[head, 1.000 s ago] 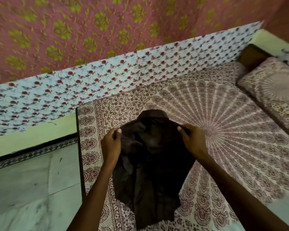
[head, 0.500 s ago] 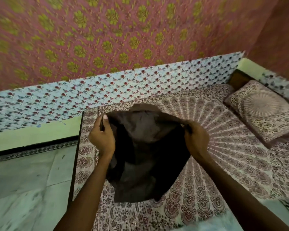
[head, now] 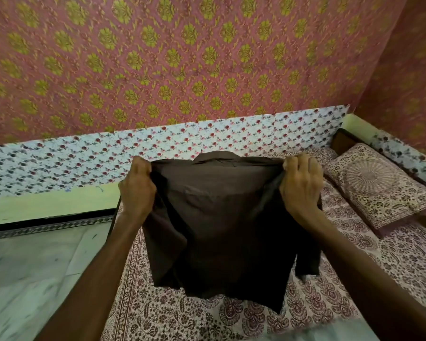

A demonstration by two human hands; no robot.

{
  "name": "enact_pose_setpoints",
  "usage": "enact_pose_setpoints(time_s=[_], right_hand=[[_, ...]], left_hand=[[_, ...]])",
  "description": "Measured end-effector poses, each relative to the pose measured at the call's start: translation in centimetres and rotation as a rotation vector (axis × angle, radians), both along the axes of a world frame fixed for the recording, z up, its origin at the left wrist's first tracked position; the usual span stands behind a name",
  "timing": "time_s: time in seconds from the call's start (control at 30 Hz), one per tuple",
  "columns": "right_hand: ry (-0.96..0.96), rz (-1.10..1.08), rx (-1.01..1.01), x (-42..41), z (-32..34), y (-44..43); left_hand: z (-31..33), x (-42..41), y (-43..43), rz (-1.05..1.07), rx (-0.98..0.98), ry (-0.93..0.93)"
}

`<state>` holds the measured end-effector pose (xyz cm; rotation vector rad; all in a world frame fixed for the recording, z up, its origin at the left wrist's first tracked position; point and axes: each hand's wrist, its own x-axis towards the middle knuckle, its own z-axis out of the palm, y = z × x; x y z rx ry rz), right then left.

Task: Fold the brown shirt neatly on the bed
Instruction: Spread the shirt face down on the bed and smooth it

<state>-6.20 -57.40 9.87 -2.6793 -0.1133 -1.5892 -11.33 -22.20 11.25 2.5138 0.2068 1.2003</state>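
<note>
Brown shirt (head: pixel 219 217) hangs in the middle of the frame, held up over the bed (head: pixel 391 262) and stretched between your two hands. Your left hand (head: pixel 137 190) has its fingers curled round a bunch of cloth at the upper left corner. Your right hand (head: pixel 300 185) grips the upper right corner the same way, with its back toward you. Most of both hands' fingertips are tucked behind the fabric and out of sight. The collar pokes up along the top edge, but the dark cloth shows too little detail to tell front from back. A sleeve dangles at lower right, and you cannot tell whether the uneven hem touches the bedspread. The shirt hides the middle of the bed behind it. The pillow (head: pixel 379 188) lies at the right of the frame. Half a second ago the shirt sagged lower and crumpled between your hands. Now you have raised it and pulled its top edge taut, with your hands wider apart.
</note>
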Motion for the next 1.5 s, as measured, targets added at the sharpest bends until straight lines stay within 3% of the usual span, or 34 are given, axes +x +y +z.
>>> enact_pose_setpoints(time_s=[0.07,0.13,0.27,0.43,0.57,0.67,0.77,0.87,1.0,1.07,1.13,1.23,1.37,1.43,1.5], right_hand=[[-0.02,0.079,-0.197,0.3,-0.1,-2.2],[0.113,0.12,-0.343,0.6,-0.2,-4.3],[0.406,-0.059,-0.332,0.4,-1.5,-4.7],[0.466,-0.028,-0.07,0.0,-3.9,-4.7],[0.561,0.026,0.016,1.1,-6.0,-5.1],[0.513,0.039,0.11,2.4,-7.0,-4.8],[0.458,-0.058,0.142,4.4,-8.2,-4.0],[0.575,-0.171,0.223,7.4,-9.8,-2.1],[1.113,-0.299,0.029,14.0,-13.5,-0.6],[1.33,-0.305,-0.133,17.5,-16.4,-0.8],[1.468,-0.299,-0.25,21.1,-20.3,-1.1],[1.521,-0.248,-0.293,26.1,-26.2,-1.4],[1.651,-0.148,-0.235,33.7,-34.8,-1.6],[1.638,-0.136,-0.207,38.1,-39.0,-1.4],[1.486,-0.149,-0.17,42.7,-42.7,-1.1]], left_hand=[[0.2,0.3,1.1,-0.073,0.353,0.077],[0.3,0.3,1.6,-0.144,0.543,0.222],[-1.3,-0.1,0.6,-0.234,0.649,0.423],[-4.1,-0.3,-0.5,-0.143,0.451,0.398],[-7.2,-0.3,-0.4,-0.19,0.433,0.466],[-8.9,1.3,-0.4,-0.108,0.366,0.458],[-9.8,3.9,-1.8,0.007,0.244,0.361],[-11.0,7.4,-3.7,0.119,0.198,0.433],[-15.3,14.5,-4.2,0.098,0.191,0.886],[-18.7,18.8,-3.4,0.026,0.112,1.142],[-22.3,23.0,-3.1,-0.013,0.096,1.268],[-28.7,28.7,-2.3,-0.073,0.117,1.273],[-41.4,37.7,1.3,-0.271,-0.027,1.421],[-43.4,42.3,0.7,-0.236,-0.04,1.404],[-43.1,46.0,-1.4,-0.107,-0.047,1.206]])
